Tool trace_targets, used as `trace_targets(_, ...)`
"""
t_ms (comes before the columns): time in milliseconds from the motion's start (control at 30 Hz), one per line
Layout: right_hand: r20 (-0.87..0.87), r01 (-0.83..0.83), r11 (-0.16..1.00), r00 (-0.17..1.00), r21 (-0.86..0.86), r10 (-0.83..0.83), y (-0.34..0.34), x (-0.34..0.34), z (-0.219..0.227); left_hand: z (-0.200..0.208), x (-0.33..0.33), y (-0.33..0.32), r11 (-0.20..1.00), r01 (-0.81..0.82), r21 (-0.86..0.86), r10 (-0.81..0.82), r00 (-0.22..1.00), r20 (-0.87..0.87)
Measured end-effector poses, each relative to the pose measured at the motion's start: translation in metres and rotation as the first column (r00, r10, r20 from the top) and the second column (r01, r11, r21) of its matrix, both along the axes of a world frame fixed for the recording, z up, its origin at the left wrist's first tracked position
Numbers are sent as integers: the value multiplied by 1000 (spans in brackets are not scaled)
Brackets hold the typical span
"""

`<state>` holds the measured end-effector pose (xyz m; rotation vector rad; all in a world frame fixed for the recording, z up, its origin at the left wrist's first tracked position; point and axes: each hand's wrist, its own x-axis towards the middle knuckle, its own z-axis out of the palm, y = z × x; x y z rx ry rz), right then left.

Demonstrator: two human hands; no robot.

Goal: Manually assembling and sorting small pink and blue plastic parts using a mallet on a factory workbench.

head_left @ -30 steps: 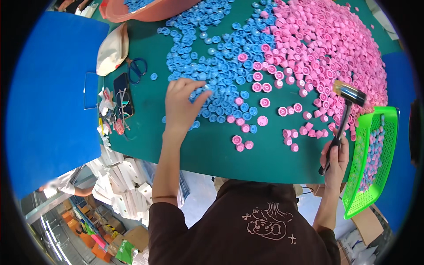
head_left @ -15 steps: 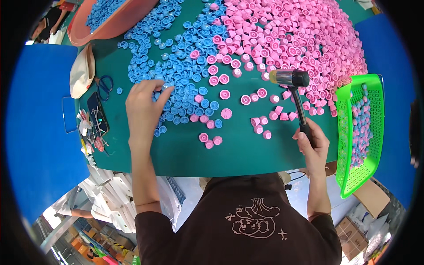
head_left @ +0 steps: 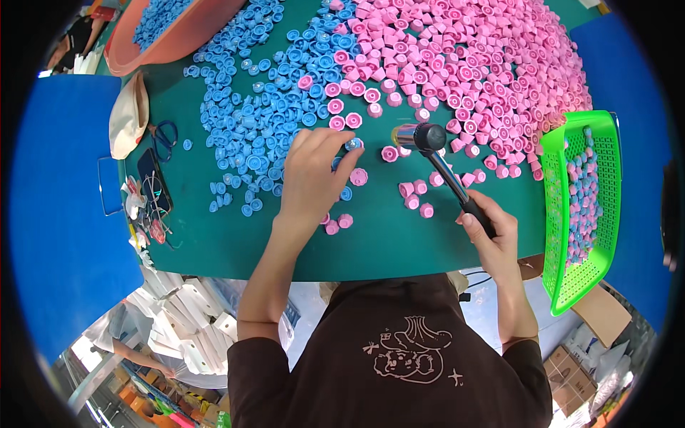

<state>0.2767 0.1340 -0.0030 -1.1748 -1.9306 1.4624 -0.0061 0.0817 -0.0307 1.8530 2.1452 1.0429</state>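
My left hand [head_left: 308,175] pinches a small blue cap [head_left: 353,144] between thumb and fingertips, over the front of the loose pieces; a pink piece beneath it may be hidden. In my right hand [head_left: 494,232] is a small mallet [head_left: 447,172], gripped by its black handle. Its head, with one black and one yellowish face, hangs just right of the blue cap, apart from it. A pink cup-shaped piece [head_left: 389,153] lies between cap and mallet. Another pink piece [head_left: 358,177] sits just below my left fingertips.
Blue caps [head_left: 242,118] spread at the left, a large heap of pink pieces [head_left: 471,64] at the right. A green basket [head_left: 556,214] holds mixed pieces. Far left stand an orange tub [head_left: 185,32], a cloth pouch [head_left: 127,121], scissors [head_left: 165,140], a phone [head_left: 151,171] and glasses.
My left hand has moved right, from the blue caps to the front pink pieces, carrying the blue cap. The mallet has shifted left and slightly down, closer to my left hand.
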Motion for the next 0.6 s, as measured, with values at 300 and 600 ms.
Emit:
trace_targets(300,48,-55,999,997,4,54,-1,-7,4,-6,0,-1,1000,14,18,-15,999,50)
trace_targets(600,134,-91,994,987,56,83,2,-29,17,-9,-6,-5,999,-12,48,10,999,45)
